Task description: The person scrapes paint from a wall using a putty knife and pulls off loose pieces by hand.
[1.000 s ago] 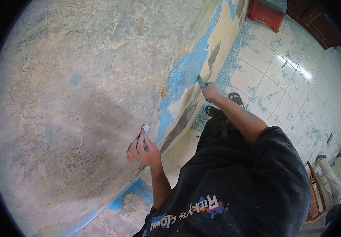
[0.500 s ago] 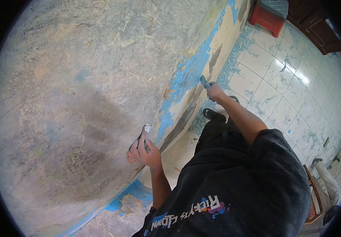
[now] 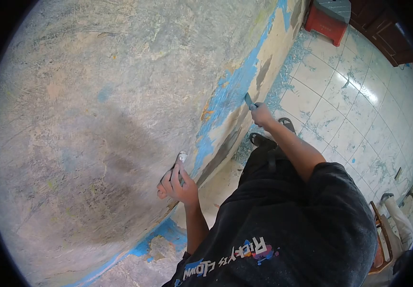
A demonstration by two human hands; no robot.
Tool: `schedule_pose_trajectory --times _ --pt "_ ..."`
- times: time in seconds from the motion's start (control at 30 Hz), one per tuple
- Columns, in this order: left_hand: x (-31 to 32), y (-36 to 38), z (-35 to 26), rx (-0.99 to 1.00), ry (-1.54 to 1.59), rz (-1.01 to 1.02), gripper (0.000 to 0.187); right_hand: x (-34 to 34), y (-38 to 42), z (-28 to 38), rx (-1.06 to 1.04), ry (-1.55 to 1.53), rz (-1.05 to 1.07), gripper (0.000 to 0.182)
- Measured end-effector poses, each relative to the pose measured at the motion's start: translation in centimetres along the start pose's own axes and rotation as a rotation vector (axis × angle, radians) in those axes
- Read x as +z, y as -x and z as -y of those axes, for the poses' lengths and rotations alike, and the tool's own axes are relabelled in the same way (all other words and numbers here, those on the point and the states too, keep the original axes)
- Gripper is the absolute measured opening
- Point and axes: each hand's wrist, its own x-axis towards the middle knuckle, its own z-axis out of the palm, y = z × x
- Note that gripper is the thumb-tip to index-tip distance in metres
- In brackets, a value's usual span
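Observation:
My right hand (image 3: 262,115) is closed around the handle of a paint scraper (image 3: 250,101). Its blade meets the wall at the lower border of a strip of blue paint (image 3: 235,86), beside bare beige and dark grey patches. Against the scraped, mottled grey wall (image 3: 92,95) rests my left hand (image 3: 178,186), fingers stretched out and spread. A white wrapping (image 3: 182,156) shows at one fingertip of that hand, left of the blue strip.
Blue paint flakes lie over the white tiled floor (image 3: 307,100), thickest along the wall. A red and grey step stool (image 3: 325,26) stands by dark wooden cabinets (image 3: 383,33). At lower right are a wooden chair (image 3: 383,239) and another person's leg (image 3: 400,217).
The view has shifted slightly, so the wall and both hands appear a little further right and lower. Both hands keep nearly the same places on the wall.

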Motion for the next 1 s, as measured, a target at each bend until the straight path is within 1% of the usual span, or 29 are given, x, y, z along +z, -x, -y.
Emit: schedule_pose_trajectory --times 0.07,0.13,0.23,0.33,0.43,0.53,0.67,0.73,0.83,0.93,1.0 --pt "0.0 0.5 0.1 -0.018 0.007 -0.002 0.015 0.0 -0.2 -1.0 0.004 0.025 0.005 0.037" --pt "0.1 0.2 0.1 -0.016 -0.019 0.004 0.014 -0.1 0.3 -0.6 -0.02 0.028 -0.008 0.037" --pt "-0.2 0.0 -0.1 -0.012 -0.066 0.03 0.014 0.7 1.1 -0.8 -0.051 -0.048 -0.055 0.037" --pt "-0.1 0.2 -0.1 -0.023 -0.037 0.028 0.014 -0.6 -0.5 -0.3 0.038 -0.049 0.027 0.035" --pt "-0.2 0.2 0.1 -0.018 -0.049 0.039 0.015 -0.4 0.6 0.6 -0.005 -0.011 0.014 0.034" --pt "-0.4 0.2 0.0 -0.021 -0.057 0.067 0.018 0.0 2.2 1.2 -0.016 -0.096 -0.013 0.035" --pt "-0.2 0.5 0.1 -0.024 -0.008 0.033 0.016 -0.9 -0.5 0.4 -0.002 -0.007 -0.015 0.034" --pt "0.0 0.0 0.2 -0.01 -0.019 0.01 0.016 -0.8 0.2 1.7 0.01 -0.031 -0.007 0.034" --pt "-0.3 0.3 0.1 -0.001 -0.053 0.032 0.016 -1.1 1.8 2.1 -0.004 -0.125 0.026 0.033" --pt "-0.2 0.7 0.5 -0.002 -0.05 0.047 0.018 -1.7 1.0 1.4 0.026 -0.09 0.028 0.033" --pt "-0.1 0.7 0.3 -0.01 -0.051 0.038 0.018 -2.0 1.4 0.6 -0.022 -0.07 0.019 0.033"
